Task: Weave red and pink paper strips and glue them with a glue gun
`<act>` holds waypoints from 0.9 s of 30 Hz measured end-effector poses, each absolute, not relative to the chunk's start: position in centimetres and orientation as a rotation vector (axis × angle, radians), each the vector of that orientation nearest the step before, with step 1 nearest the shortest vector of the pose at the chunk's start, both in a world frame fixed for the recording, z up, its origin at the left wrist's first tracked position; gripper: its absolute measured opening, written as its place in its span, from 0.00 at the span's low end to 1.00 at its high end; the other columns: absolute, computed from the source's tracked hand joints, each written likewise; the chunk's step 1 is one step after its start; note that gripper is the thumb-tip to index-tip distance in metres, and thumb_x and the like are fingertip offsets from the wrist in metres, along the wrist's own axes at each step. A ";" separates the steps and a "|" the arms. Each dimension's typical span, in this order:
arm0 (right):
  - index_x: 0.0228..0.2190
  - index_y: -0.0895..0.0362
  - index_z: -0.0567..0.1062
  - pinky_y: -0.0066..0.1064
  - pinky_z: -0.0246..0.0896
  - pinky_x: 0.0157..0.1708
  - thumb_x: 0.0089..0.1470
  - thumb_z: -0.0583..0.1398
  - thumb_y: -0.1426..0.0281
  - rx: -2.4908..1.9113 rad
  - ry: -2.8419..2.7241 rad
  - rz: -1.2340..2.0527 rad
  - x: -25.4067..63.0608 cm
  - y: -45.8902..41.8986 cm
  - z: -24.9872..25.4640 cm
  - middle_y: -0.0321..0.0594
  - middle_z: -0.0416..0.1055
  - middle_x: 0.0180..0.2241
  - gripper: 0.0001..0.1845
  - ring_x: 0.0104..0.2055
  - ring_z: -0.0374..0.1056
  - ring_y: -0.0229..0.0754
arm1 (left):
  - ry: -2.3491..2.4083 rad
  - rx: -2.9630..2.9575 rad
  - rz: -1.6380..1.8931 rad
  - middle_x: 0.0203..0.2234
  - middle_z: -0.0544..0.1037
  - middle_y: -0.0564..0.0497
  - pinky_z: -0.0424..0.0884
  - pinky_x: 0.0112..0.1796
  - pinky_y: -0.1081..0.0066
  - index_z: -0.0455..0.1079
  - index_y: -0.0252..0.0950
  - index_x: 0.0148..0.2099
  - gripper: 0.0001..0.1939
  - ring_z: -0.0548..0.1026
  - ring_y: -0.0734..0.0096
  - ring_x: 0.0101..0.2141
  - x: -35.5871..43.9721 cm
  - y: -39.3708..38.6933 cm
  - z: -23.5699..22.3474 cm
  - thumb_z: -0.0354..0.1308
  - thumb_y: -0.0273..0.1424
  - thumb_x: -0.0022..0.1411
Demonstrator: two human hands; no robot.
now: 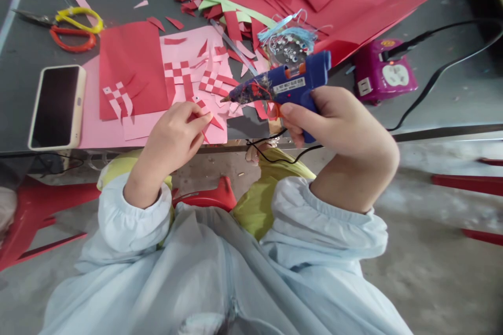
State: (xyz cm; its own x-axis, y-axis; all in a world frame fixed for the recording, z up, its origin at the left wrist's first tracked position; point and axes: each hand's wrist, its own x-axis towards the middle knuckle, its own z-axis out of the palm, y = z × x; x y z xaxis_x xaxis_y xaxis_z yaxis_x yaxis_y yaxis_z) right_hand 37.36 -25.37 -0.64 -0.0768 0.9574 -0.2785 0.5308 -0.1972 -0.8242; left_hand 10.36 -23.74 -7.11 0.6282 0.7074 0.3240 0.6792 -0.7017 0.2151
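Pale blue fabric clothing [157, 282] spans the foreground. Beyond it, the left hand's [173, 126] grip pinches 1 small red-and-pink woven paper piece [216, 122] over pink paper sheets [92, 110]. Just beside that piece points the nozzle [225, 100] of 1 dark blue plastic glue gun [291, 88], the right hand's [328, 115] grip wrapped around its handle. Farther left on the dark grey worktop [448, 99] lies 1 pale-cased smartphone [55, 107].
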 end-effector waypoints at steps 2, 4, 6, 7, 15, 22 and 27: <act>0.21 0.54 0.69 0.27 0.54 0.20 0.59 0.61 0.73 -1.737 -1.613 1.212 37.4 -25.4 -0.6 0.31 0.66 0.12 0.15 0.16 0.60 0.33 | 1.162 2.788 0.615 0.42 0.76 0.44 0.76 0.46 0.59 0.75 0.39 0.48 0.12 0.76 0.60 0.44 10.2 -23.7 -7.1 0.51 0.27 0.71; 0.21 0.54 0.68 0.27 0.54 0.20 0.59 0.61 0.73 -1.713 -1.629 1.217 37.4 -25.3 -0.7 0.31 0.66 0.12 0.15 0.16 0.61 0.32 | 1.140 2.810 0.636 0.42 0.76 0.44 0.77 0.45 0.60 0.75 0.38 0.48 0.11 0.76 0.61 0.44 10.1 -23.7 -7.1 0.51 0.27 0.71; 0.20 0.54 0.68 0.27 0.54 0.19 0.59 0.62 0.72 -1.698 -1.628 1.212 37.5 -25.3 -0.8 0.31 0.66 0.12 0.16 0.16 0.60 0.32 | 1.113 2.842 0.647 0.42 0.76 0.43 0.77 0.44 0.60 0.75 0.36 0.48 0.11 0.76 0.61 0.43 10.0 -23.7 -7.1 0.52 0.27 0.71; 0.20 0.54 0.69 0.27 0.54 0.19 0.59 0.62 0.71 -1.694 -1.624 1.210 37.5 -25.3 -1.0 0.30 0.66 0.12 0.16 0.15 0.60 0.32 | 1.100 2.859 0.647 0.42 0.76 0.42 0.77 0.44 0.60 0.75 0.36 0.48 0.11 0.76 0.61 0.43 10.0 -23.7 -7.1 0.52 0.27 0.71; 0.22 0.54 0.69 0.28 0.55 0.19 0.60 0.62 0.68 -1.698 -1.661 1.197 37.7 -25.1 -1.3 0.31 0.66 0.12 0.14 0.15 0.60 0.33 | 1.056 2.925 0.566 0.44 0.74 0.41 0.77 0.42 0.58 0.75 0.37 0.50 0.12 0.75 0.58 0.44 9.6 -23.5 -7.1 0.52 0.26 0.70; 0.23 0.54 0.69 0.29 0.54 0.20 0.60 0.62 0.69 -1.734 -1.645 1.217 37.5 -25.1 -1.1 0.31 0.66 0.13 0.14 0.16 0.60 0.33 | 0.996 2.947 0.552 0.44 0.73 0.41 0.77 0.42 0.57 0.76 0.40 0.52 0.13 0.74 0.57 0.45 9.2 -23.5 -7.3 0.53 0.30 0.71; 0.23 0.55 0.69 0.29 0.54 0.20 0.60 0.62 0.69 -1.765 -1.666 1.204 37.5 -25.1 -0.9 0.30 0.65 0.12 0.14 0.16 0.59 0.33 | 1.020 2.926 0.540 0.47 0.73 0.42 0.77 0.46 0.56 0.74 0.40 0.54 0.14 0.74 0.58 0.48 9.2 -23.7 -7.4 0.51 0.28 0.72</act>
